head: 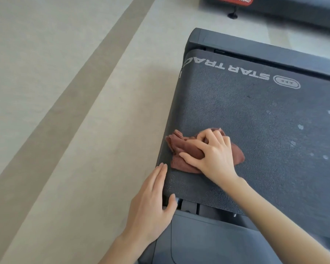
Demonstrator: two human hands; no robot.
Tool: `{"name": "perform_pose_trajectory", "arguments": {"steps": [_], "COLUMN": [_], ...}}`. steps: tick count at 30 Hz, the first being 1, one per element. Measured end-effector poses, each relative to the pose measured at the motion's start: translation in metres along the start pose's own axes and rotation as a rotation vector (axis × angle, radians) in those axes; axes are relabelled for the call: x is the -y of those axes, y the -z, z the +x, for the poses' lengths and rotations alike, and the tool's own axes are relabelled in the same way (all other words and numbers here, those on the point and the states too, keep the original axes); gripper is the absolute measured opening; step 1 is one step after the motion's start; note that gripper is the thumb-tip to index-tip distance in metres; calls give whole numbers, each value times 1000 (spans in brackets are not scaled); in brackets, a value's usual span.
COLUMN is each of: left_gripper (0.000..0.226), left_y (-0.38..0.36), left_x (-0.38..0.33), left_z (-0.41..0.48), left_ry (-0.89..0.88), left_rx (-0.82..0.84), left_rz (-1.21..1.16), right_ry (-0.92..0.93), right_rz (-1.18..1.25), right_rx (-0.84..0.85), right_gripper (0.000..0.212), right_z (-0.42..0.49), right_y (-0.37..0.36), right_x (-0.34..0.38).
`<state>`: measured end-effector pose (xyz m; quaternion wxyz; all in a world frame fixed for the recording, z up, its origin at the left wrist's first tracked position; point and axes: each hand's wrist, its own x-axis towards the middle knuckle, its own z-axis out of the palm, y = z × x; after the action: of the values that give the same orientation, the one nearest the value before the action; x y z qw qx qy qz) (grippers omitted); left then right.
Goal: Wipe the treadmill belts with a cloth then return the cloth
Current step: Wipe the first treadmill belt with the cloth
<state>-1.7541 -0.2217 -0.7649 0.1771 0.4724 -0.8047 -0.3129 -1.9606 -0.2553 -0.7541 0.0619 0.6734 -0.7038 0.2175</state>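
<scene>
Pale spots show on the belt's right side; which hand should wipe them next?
Right, likely: the right hand grips the cloth and is nearer the spots; the left hand rests flat on the treadmill's left edge.

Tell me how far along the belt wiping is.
Nothing looks finished. The right hand grips the cloth on the belt near its left edge; left hand rests flat on the side rail. Pale spots further right remain, as do the second treadmill and returning the cloth.

Cloth (181, 147): middle section covered by the right hand (215, 155). Belt (255, 121): cut off at the right edge. Second treadmill (284, 8): cropped by the top edge, red label (236, 0) partly lost. Left forearm (122, 248) and right forearm (274, 216): run out below.
</scene>
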Motion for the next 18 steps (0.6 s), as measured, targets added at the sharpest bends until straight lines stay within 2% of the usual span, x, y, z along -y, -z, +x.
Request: {"name": "perform_pose_trajectory", "arguments": {"steps": [2, 4, 7, 10, 13, 16, 18], "left_gripper": [69, 68, 65, 61, 56, 54, 52], "left_y": [-1, -1, -2, 0, -1, 0, 1], "left_x": [0, 0, 1, 0, 0, -1, -4], "left_z": [0, 1, 2, 2, 2, 5, 10], "left_ry": [-9, -18, -27, -29, -29, 42, 29], "left_rx": [6, 16, 36, 26, 43, 41, 14], "left_rz": [17, 42, 76, 94, 95, 105, 150], "right_ry": [-2, -129, -340, -393, -334, -241, -192], "right_rz": [-51, -105, -236, -251, -170, -96, -99], "right_rx": [-38, -59, 27, 66, 39, 18, 5], "right_gripper": [40, 43, 48, 47, 41, 37, 35], "right_z": [12, 46, 102, 118, 77, 3, -53], "right_y": [-8, -20, -33, -36, -20, 7, 24], "right_x": [-10, -20, -45, -55, -37, -12, 2]}}
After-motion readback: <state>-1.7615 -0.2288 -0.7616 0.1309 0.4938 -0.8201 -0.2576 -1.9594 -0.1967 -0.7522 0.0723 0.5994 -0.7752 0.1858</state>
